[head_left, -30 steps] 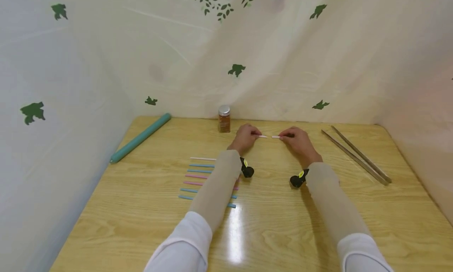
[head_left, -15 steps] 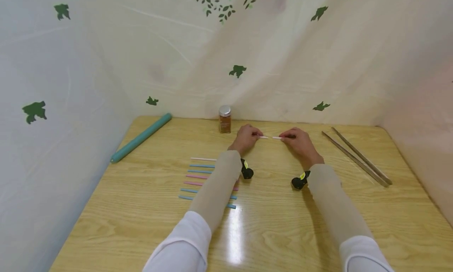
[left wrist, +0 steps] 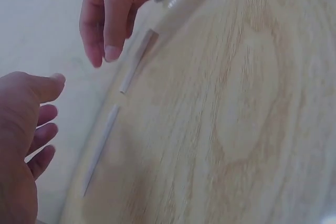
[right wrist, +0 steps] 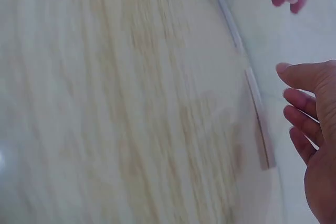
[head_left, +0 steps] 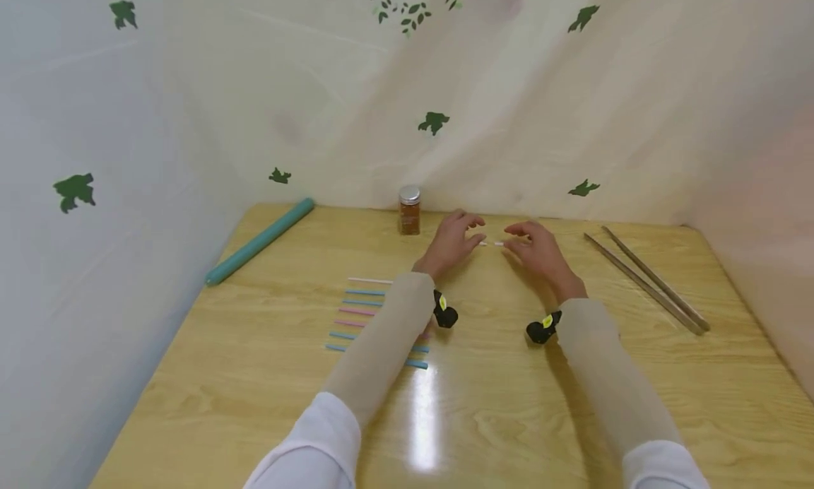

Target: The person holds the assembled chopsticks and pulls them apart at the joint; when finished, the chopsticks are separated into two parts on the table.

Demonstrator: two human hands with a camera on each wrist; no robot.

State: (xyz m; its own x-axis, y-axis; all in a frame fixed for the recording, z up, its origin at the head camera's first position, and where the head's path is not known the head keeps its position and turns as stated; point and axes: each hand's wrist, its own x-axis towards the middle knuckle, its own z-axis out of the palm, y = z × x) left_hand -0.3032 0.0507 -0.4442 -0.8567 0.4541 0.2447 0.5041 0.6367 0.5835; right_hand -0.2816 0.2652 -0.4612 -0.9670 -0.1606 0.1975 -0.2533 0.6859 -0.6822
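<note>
Two pale sticks lie end to end on the wooden table near its back edge, a small gap between them. In the left wrist view one stick (left wrist: 101, 150) is beside my left hand (left wrist: 21, 129) and the other (left wrist: 137, 64) lies below my right hand (left wrist: 118, 11). Both hands hold nothing, with thumbs and fingers apart. The head view has my left hand (head_left: 450, 243) left of the gap and my right hand (head_left: 539, 252) right of it. In the right wrist view my right hand (right wrist: 320, 114) is beside the nearer stick (right wrist: 260, 119).
Several white, blue (head_left: 416, 364) and pink sticks lie in rows, partly under my left forearm. A jar (head_left: 410, 212) with a silver lid stands at the back. A green roll (head_left: 259, 242) lies at the left, two long brown strips (head_left: 645, 280) at the right.
Both hands have let go of the pale sticks, which now lie on the table, and their fingers have spread. The head view has shifted slightly.
</note>
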